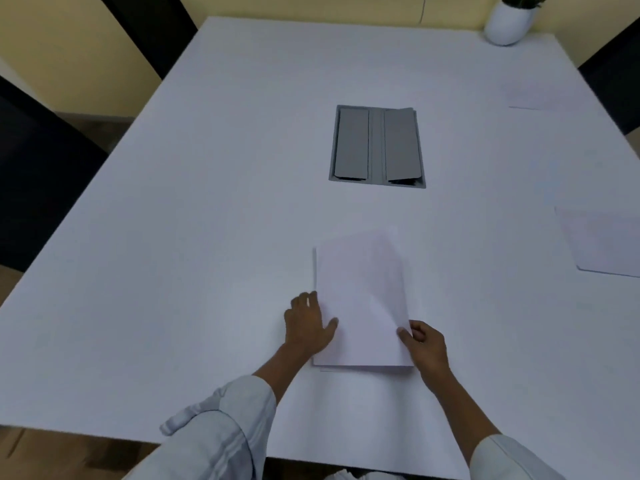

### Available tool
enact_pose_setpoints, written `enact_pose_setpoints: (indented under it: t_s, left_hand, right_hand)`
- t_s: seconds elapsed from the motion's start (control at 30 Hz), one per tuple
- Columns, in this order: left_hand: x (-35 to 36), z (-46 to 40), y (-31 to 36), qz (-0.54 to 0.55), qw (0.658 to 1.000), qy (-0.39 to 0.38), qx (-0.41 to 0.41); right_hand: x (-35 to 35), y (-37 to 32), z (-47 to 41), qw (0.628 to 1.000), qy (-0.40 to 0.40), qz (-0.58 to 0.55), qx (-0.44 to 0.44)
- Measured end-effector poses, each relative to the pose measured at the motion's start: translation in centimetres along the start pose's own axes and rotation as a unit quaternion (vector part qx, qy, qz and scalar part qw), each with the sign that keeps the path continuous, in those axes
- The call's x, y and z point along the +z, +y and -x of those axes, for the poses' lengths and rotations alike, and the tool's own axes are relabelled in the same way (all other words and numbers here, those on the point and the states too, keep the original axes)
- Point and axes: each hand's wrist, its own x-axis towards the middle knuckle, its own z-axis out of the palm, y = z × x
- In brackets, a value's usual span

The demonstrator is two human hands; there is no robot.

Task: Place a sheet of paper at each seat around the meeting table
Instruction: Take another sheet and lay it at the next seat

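On the near middle of the white table lies a paper stack. My left hand presses flat on its left edge, fingers spread, gripping nothing. My right hand pinches the top sheet's near right corner, which lifts and curls. Two single sheets lie at the right edge, one nearer, one farther. A grey cable hatch sits mid-table; a potted plant stands at the far right corner.

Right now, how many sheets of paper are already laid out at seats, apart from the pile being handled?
2. One sheet lies at the table's right edge, a fainter far sheet further along that edge near the plant pot. Others may lie outside the view.
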Motion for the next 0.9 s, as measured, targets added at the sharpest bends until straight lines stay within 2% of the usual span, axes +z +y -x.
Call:
enact_pose_setpoints:
  t_s: [0.1, 0.2, 0.23, 0.27, 0.43, 0.67, 0.77, 0.9]
  left_hand:
    - [-3.5, -1.8, -3.3, 0.186, 0.980, -0.018, -0.068]
    - [-6.9, -2.3, -6.9, 0.424, 0.894, -0.109, -0.099]
    - [-7.8, -2.1, -8.2, 0.469, 0.869, -0.121, -0.096]
    - [-8.8, -1.8, -9.4, 0.490, 0.859, -0.120, -0.086]
    - [-13.9, 0.9, -15.5, 0.504, 0.862, -0.052, -0.023]
    - [-21.6, 6.6, -25.6, 0.440, 0.894, 0.047, 0.076]
    - [-24.6, 10.3, -30.1, 0.416, 0.901, 0.089, 0.082]
    - [-28.0, 15.7, -37.1, 0.401, 0.902, 0.136, 0.085]
  right_hand:
    - [1.1, -1.9, 2.1, 0.998, -0.012, -0.054, -0.034]
    - [3.1, -3.7, 5.1, 0.996, -0.012, -0.076, -0.052]
    - [4.0, -4.4, 6.1, 0.995, -0.017, -0.079, -0.060]
    - [4.9, -5.0, 7.1, 0.995, -0.022, -0.078, -0.066]
    - [10.1, -8.2, 12.0, 0.990, -0.071, -0.016, -0.123]
    - [18.2, -14.4, 18.7, 0.951, -0.192, 0.073, -0.232]
    - [21.9, -16.9, 22.2, 0.933, -0.196, 0.117, -0.277]
    - [27.6, -18.8, 26.8, 0.921, -0.166, 0.089, -0.342]
